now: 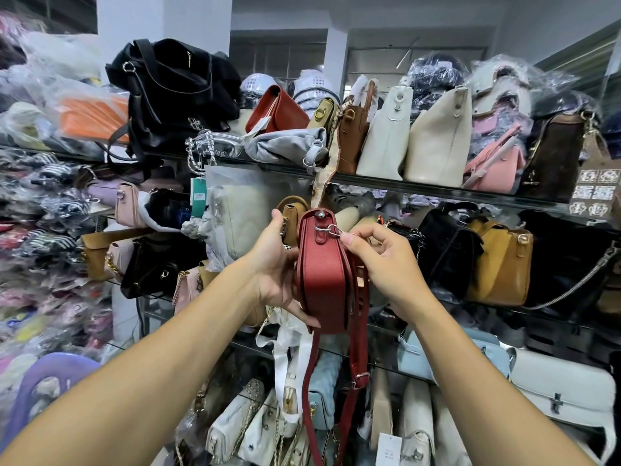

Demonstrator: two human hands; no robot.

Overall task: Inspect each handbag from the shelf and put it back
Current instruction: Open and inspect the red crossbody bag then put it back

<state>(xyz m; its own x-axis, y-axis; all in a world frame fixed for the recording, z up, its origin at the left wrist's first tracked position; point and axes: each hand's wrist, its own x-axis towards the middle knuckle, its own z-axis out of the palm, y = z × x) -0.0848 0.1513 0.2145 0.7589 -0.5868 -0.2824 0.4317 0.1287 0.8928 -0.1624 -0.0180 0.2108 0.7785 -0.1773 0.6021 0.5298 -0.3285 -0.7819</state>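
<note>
Head view: a red handbag [324, 280] is held upright before the crowded shelf [420, 188], narrow edge toward the camera, long axis vertical, strap [358, 348] dangling below. The left hand [275, 267] wraps its left face, thumb under the base; the right hand [379, 260] pinches the strap ring [331, 229] near the top. Small and semi-stiff, it looks light, best gripped by its body.

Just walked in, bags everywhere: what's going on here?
A person holds a small red handbag up before the crowded shelves. The left hand grips its side and bottom; the right hand pinches the metal ring near its top. Its strap hangs loose. It is not yet back on a shelf.
</note>
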